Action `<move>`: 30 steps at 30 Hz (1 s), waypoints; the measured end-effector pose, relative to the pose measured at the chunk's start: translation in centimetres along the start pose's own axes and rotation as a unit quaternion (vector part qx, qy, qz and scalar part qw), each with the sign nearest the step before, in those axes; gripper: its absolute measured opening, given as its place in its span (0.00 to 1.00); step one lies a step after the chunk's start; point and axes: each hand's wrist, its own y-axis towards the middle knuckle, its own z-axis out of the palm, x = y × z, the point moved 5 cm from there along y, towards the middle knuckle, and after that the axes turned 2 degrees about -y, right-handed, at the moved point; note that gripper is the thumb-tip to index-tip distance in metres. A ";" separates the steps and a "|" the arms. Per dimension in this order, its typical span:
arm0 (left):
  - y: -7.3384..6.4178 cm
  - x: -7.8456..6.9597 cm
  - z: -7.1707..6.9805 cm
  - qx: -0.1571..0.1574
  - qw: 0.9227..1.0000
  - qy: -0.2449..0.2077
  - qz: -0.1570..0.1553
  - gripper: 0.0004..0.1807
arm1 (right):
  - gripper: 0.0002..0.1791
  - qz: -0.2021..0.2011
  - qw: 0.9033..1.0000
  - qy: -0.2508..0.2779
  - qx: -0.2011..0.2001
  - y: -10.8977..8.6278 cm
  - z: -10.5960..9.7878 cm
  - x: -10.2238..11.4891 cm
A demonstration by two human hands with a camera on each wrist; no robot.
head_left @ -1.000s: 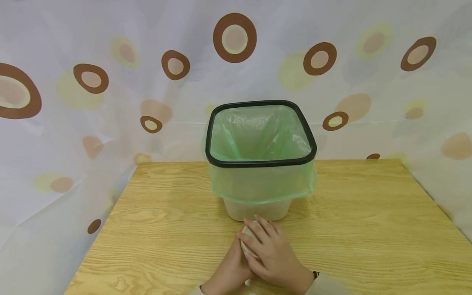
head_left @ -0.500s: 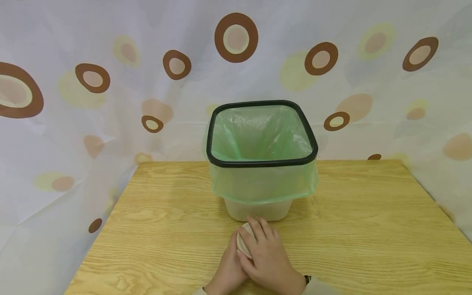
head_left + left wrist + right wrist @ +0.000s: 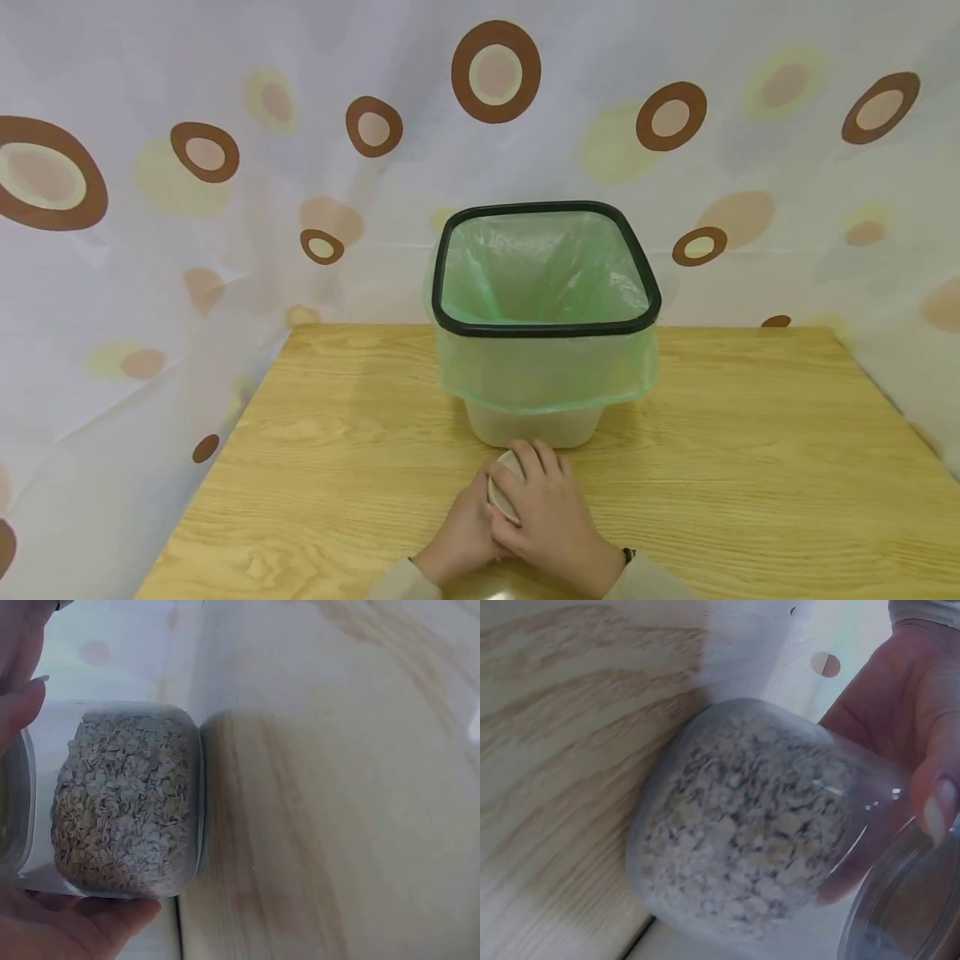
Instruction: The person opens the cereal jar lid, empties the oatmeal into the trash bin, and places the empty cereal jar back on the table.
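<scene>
A clear jar point(image 3: 124, 802) of what look like rolled oats stands on the table, plain in both wrist views; its pale round lid point(image 3: 504, 490) shows between the hands in the head view. My left hand point(image 3: 461, 533) grips the side of the jar. Over the top lies my right hand point(image 3: 551, 521), its fingers bent around the lid. In the right wrist view, the oats point(image 3: 742, 825) fill the lower part of the jar and the lid's clear rim point(image 3: 892, 900) shows at the lower right. The hands hide most of the jar in the head view.
A bin point(image 3: 536, 425) with a black rim and a green liner bag point(image 3: 547, 367) stands just beyond the hands. The wooden table point(image 3: 337, 467) meets a patterned cloth point(image 3: 420, 183) at the back and sides.
The whole head view has shifted slightly, with the bin now farther right in it. The right hand has turned a little on the lid; both hands keep hold.
</scene>
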 end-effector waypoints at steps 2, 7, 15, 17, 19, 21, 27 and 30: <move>0.2 0.2 0.0 0.016 0.999 -0.031 -0.003 0.44 | 0.16 -0.009 1.000 0.014 -0.005 0.0 -0.1 -0.3; 0.3 0.4 -0.1 0.065 0.994 -0.091 -0.009 0.48 | 0.18 -0.057 0.997 0.059 0.015 -0.2 -0.2 -0.7; 0.1 0.3 -0.1 0.071 0.994 -0.083 -0.017 0.53 | 0.18 -0.086 0.991 0.093 0.053 0.0 -0.5 -0.7; 0.1 0.3 -0.1 0.067 0.995 -0.072 -0.022 0.52 | 0.19 -0.079 0.991 0.090 0.063 0.0 -0.7 -0.6; 0.0 0.2 -0.1 0.064 0.996 -0.060 -0.026 0.52 | 0.21 -0.064 0.992 0.081 0.073 0.0 -0.9 -0.4; -0.1 0.1 -0.1 0.061 0.997 -0.050 -0.028 0.52 | 0.23 -0.046 0.994 0.063 0.073 0.0 -1.0 -0.2; 0.0 0.0 -0.1 0.049 0.997 -0.043 -0.028 0.54 | 0.31 0.009 0.998 0.006 0.067 -0.1 -0.8 0.2; -0.1 0.1 0.0 0.049 0.998 -0.035 -0.029 0.55 | 0.34 0.011 0.998 -0.012 0.053 -0.2 -0.5 0.3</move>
